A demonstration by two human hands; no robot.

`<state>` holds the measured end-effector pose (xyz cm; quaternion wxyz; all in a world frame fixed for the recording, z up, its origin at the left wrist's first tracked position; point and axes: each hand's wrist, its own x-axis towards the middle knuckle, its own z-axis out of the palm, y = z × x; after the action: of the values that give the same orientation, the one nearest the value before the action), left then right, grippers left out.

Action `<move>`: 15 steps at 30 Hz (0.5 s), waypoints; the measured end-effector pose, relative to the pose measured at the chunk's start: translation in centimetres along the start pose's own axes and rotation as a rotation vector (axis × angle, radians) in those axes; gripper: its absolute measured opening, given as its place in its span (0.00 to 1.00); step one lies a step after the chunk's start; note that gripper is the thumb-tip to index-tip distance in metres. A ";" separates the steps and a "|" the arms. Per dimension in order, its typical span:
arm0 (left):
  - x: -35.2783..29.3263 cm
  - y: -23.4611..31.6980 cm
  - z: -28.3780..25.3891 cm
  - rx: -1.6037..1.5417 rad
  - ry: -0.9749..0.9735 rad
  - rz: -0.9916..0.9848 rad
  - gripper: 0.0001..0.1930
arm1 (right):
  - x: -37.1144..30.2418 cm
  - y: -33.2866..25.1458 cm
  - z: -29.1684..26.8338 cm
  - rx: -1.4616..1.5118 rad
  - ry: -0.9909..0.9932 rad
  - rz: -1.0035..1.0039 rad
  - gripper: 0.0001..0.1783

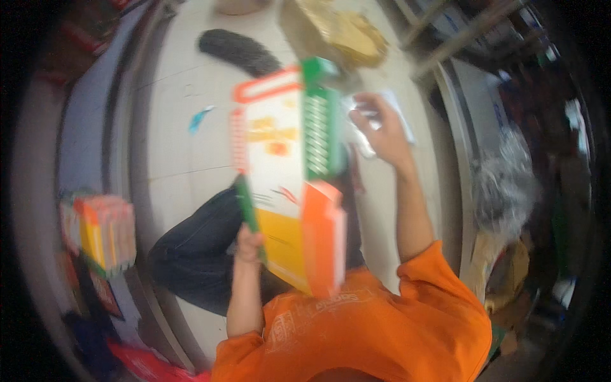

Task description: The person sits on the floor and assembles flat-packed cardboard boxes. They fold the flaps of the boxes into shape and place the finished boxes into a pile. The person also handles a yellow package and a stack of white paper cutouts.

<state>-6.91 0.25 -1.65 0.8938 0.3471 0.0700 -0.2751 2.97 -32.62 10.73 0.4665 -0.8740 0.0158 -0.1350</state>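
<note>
A printed cardboard box (280, 172), white and yellow with orange and green side panels and flaps, stands up in front of me, blurred by motion. My left hand (249, 244) grips its lower left edge, with part of the fingers hidden behind the card. My right hand (384, 130) is raised to the right of the box's green side, apart from it. Its fingers are bent and spread, with no held thing visible. Just behind that hand, a white sheet or wrapper (400, 113) lies on the floor.
Several similar orange and yellow boxes (107, 232) stand together at the left. On the tiled floor lie a dark fuzzy object (238, 51), a blue scrap (200, 119) and a yellowish package (353, 37). Clear plastic (506, 181) bulges from the shelving at the right.
</note>
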 end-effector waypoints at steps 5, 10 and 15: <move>2.6 1.6 2.5 0.229 0.090 0.145 0.27 | -12.8 13.2 3.0 -0.267 0.172 0.503 0.18; 3.8 2.7 4.2 0.304 0.268 -0.010 0.21 | -14.0 11.8 4.1 0.256 -0.171 1.062 0.19; 3.4 2.7 4.8 0.276 0.285 -0.066 0.21 | -13.3 12.7 4.7 0.408 -0.189 1.047 0.20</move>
<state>-2.88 -2.81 2.42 0.8093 0.4994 0.1689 -0.2590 -7.43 -33.91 -5.18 0.6298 -0.6501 0.3788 0.1929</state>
